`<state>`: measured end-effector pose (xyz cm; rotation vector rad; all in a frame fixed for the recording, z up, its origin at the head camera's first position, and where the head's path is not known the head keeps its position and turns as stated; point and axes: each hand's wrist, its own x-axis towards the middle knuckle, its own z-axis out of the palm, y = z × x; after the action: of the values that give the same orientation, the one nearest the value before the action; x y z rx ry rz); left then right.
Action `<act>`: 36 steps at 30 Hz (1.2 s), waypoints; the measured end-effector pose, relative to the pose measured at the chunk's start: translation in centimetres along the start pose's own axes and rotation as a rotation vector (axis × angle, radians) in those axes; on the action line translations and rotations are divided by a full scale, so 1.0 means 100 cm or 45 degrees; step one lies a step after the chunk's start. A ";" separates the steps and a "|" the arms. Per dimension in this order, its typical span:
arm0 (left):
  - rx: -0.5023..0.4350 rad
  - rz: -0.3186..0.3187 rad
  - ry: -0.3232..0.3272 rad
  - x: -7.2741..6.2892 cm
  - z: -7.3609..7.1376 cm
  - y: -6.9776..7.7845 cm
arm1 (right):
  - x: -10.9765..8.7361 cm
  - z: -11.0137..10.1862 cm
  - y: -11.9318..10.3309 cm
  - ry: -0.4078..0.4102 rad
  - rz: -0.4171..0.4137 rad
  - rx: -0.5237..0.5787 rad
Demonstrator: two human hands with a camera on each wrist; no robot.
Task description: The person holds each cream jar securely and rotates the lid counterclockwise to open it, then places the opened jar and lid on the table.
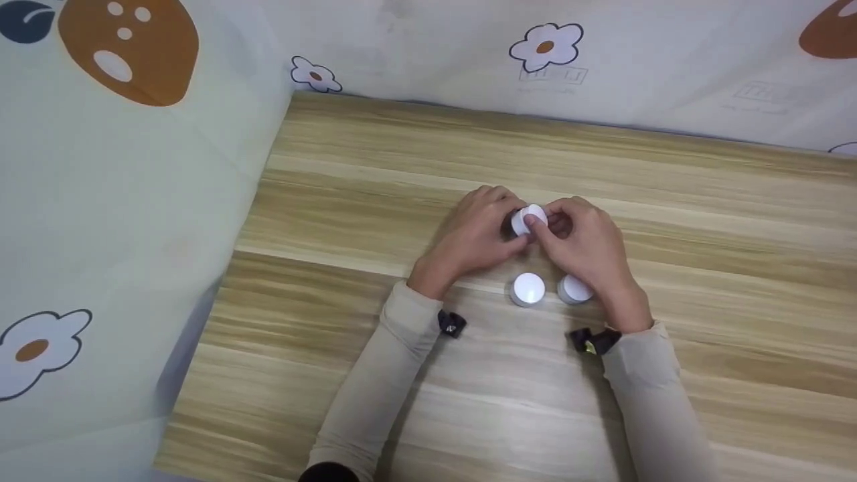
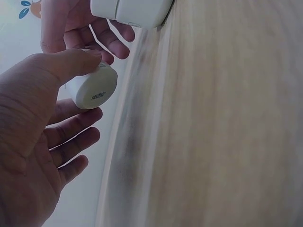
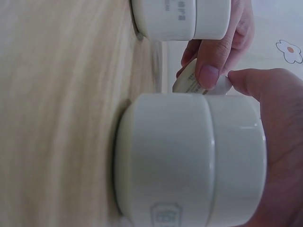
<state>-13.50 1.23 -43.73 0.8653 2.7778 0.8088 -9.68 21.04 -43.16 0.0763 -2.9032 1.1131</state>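
Left hand (image 1: 472, 231) pinched white jar (image 1: 519, 222) by body; right hand (image 1: 589, 241) held lid (image 1: 538, 211). Likely light, stiff, slippery; sides between hands seemed best hold.

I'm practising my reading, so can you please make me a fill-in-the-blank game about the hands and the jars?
1. Counting the small, round white jar that the left hand and right hand hold, there are ____ jars.
2. Standing on the light-brown wood-grain table are ____ jars.
3. In the head view, the ____ hand partly hides one standing jar.
4. The dark-outlined flowers on the pale backdrop have ____ petals.

Missing words: three; two; right; white.
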 end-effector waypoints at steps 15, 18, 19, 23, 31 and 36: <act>0.002 -0.012 -0.011 -0.001 0.002 -0.001 | 0.001 0.003 0.000 -0.014 0.033 -0.042; 0.003 -0.009 -0.016 0.000 0.002 0.000 | 0.001 0.003 0.000 -0.008 0.037 -0.048; 0.007 -0.005 -0.014 0.000 0.002 0.000 | 0.001 0.004 0.000 -0.004 0.035 -0.049; 0.013 -0.004 -0.011 -0.001 0.003 0.001 | 0.001 0.005 0.001 -0.004 0.016 -0.043; 0.030 0.020 -0.011 0.001 0.004 0.002 | 0.000 0.003 0.003 -0.011 0.021 -0.026; 0.034 0.023 0.008 0.001 0.003 0.002 | 0.001 0.004 0.003 0.003 -0.005 -0.014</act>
<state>-13.38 1.54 -43.93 0.8946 2.7965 0.7805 -9.78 21.01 -43.67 0.0806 -2.9052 1.0962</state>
